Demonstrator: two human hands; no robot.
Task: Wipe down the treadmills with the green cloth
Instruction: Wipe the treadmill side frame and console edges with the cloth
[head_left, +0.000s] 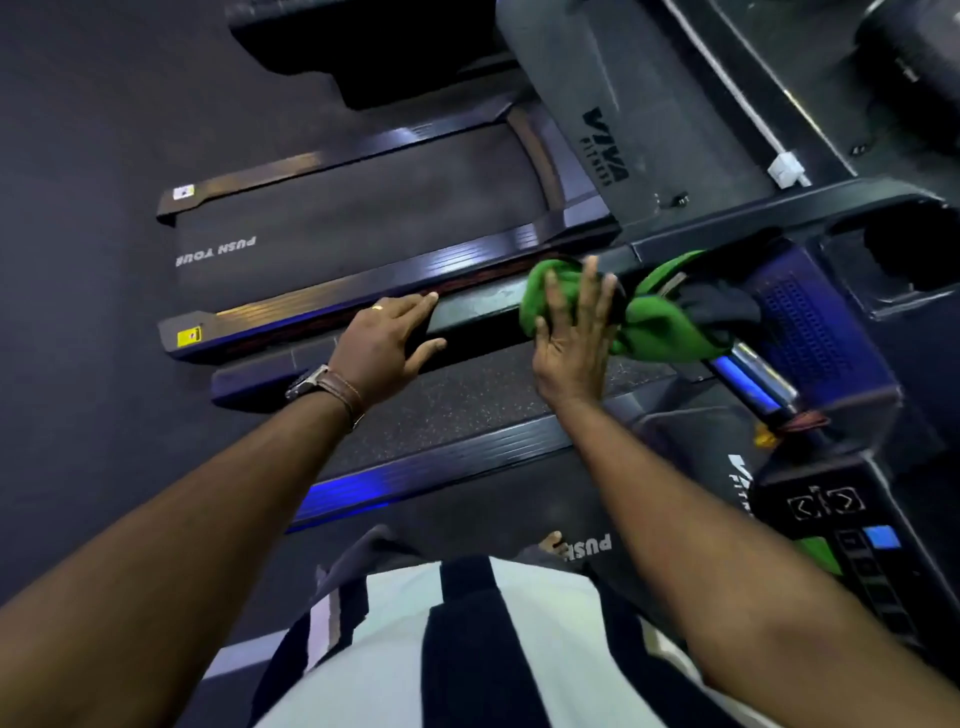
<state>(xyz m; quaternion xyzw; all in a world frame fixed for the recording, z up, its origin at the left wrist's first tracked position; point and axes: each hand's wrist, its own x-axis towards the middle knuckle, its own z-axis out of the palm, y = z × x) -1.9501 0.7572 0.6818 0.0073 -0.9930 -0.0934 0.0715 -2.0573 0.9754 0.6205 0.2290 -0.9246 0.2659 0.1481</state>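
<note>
Nearest the camera is a black-and-white striped shirt. Beyond it lies the near treadmill, its belt printed "PUSH" and its side rail lit blue. To the right sits its console panel with arrow buttons and a blue key.

Both forearms reach forward to a dark handrail — a long bar running from lower left to upper right, where it joins the console housing.

The left hand rests on the handrail. Its fingers are nearly straight and lie along the top face, with the thumb extended along the near edge. A ring shows on one finger, and a wristwatch with a brown strap sits on the wrist.

The right hand lies just to the right along the same bar, palm down on the green cloth. Its fingers are spread wide and straight, pressing the cloth rather than gripping it. The cloth is bunched and draped over the handrail, its long axis following the bar toward the upper right — its far end meets a dark fabric near the console.

Beyond the handrail lies the far treadmill, belt marked "PUSH YOUR", motor cover marked "VIVA". A white cable clip sits at upper right.
</note>
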